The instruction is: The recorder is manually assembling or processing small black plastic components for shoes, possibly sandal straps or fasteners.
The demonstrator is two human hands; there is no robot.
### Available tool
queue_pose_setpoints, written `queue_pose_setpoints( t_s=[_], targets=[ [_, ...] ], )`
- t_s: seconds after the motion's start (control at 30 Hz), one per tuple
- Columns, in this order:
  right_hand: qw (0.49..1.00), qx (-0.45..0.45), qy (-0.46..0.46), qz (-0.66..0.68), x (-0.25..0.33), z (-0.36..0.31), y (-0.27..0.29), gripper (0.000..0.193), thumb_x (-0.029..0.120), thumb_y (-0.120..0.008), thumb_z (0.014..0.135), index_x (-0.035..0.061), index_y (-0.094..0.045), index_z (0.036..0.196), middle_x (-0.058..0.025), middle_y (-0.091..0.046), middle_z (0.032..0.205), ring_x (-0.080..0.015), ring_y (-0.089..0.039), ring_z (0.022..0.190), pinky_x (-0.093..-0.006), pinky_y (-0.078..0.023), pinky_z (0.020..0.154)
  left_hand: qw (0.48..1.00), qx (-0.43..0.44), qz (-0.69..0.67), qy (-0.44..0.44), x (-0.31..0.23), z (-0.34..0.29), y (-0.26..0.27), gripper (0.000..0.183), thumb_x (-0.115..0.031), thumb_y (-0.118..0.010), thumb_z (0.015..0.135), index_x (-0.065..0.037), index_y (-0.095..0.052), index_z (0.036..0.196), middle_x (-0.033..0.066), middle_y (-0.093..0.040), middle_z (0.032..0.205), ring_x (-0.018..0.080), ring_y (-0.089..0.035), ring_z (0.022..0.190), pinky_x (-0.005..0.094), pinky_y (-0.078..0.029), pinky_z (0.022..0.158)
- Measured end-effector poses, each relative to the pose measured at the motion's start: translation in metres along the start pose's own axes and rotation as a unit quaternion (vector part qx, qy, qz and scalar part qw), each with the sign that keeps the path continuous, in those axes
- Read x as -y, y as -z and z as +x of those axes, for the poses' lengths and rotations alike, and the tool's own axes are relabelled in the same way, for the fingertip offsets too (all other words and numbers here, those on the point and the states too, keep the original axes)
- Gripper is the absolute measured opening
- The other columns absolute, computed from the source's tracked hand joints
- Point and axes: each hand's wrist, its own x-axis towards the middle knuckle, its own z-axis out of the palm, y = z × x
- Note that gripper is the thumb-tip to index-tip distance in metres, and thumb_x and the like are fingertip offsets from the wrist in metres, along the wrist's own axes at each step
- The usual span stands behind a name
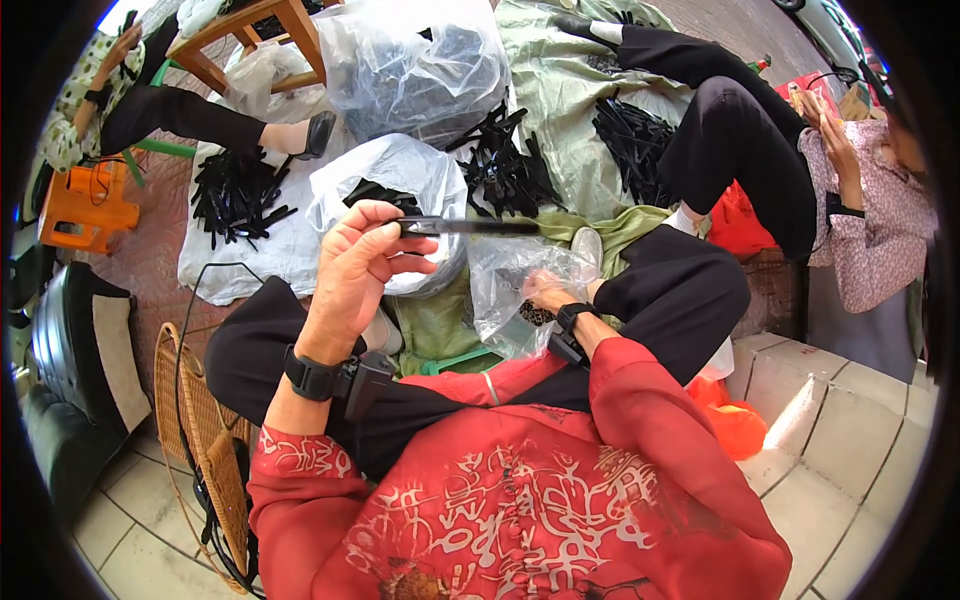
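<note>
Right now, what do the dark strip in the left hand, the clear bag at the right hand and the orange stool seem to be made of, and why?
Dark strip: probably plastic, smooth, with a highlight near its held end; coated metal is possible.
Clear bag: thin plastic film, shiny, judging by its see-through creases.
Orange stool: likely moulded plastic, evenly coloured, with cut-out sides.

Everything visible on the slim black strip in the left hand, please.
The slim, straight black strip looks like plastic, with a glossy highlight near its held end; its free end is blurred, so fine detail there can't be told. It lies nearly level across the view, pointing right. The bare left hand pinches its left end between thumb and fingers, hiding part of it. It appears raised in front of the translucent plastic bag of black pieces, with only that hand visibly gripping it.
</note>
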Motion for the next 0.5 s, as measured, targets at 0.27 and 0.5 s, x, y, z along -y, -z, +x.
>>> queue_pose_setpoints(
  t_s=[0.27, 0.5],
  targets=[
    [0.974, -0.012, -0.025, -0.224, 0.045, -0.024, -0.011, 0.041, 0.012, -0.059, 0.065, 0.0085, -0.049, 0.105, -0.0206, -0.055, 0.096, -0.0387, -0.048, 0.096, -0.0424, -0.041, 0.078, 0.999, -0.038, 0.010, 0.018, -0.010, 0.002, -0.013, 0.014, 0.000, -0.040, 0.075, -0.001, -0.046, 0.088, 0.0115, -0.057, 0.078, 0.0263, -0.060, 0.070, 0.0412, -0.053, 0.064],
    [0.976, -0.095, 0.133, -0.144, 0.017, -0.003, -0.011, 0.016, 0.011, -0.051, 0.068, 0.0039, -0.059, 0.080, -0.0195, -0.057, 0.074, -0.0357, -0.055, 0.072, -0.0404, -0.044, 0.064, 0.997, 0.027, 0.011, 0.069, 0.002, 0.011, -0.011, 0.013, -0.006, -0.041, 0.069, -0.003, -0.045, 0.081, 0.0152, -0.057, 0.068, 0.0283, -0.059, 0.066, 0.0454, -0.049, 0.067]
  ],
)
